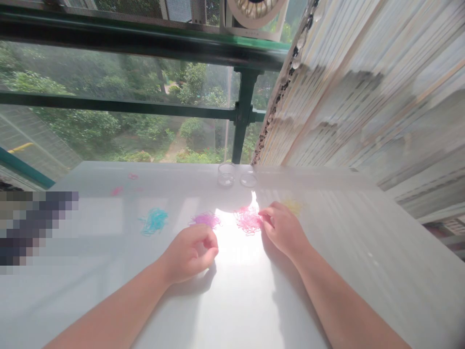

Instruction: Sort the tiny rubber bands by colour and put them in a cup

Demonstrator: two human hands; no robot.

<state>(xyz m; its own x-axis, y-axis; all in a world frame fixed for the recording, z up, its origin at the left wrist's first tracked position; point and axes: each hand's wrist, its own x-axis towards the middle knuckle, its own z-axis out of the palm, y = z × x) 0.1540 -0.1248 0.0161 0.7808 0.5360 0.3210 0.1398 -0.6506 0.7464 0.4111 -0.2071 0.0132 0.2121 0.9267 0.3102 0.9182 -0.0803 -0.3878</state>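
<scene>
My right hand [283, 228] is at the right edge of a pile of pink rubber bands [248, 221]. Its thumb and forefinger are pinched, and I cannot make out what lies between them. My left hand [192, 251] is just in front of a purple rubber band pile [206, 220], partly covering it. The left fingers are curled in, with thumb and forefinger together; anything in them is too small to see. Farther left lies a turquoise rubber band pile [154, 222]. Yellow rubber bands [293, 207] show partly behind my right hand.
At the table's back edge stands a small clear round container [226, 175], with a clear lid [249, 180] beside it. A few pink bands [116, 191] lie at the back left. A fan [256, 17] and a curtain [345, 87] flank the window. Bright sunlight washes out the white table [232, 310].
</scene>
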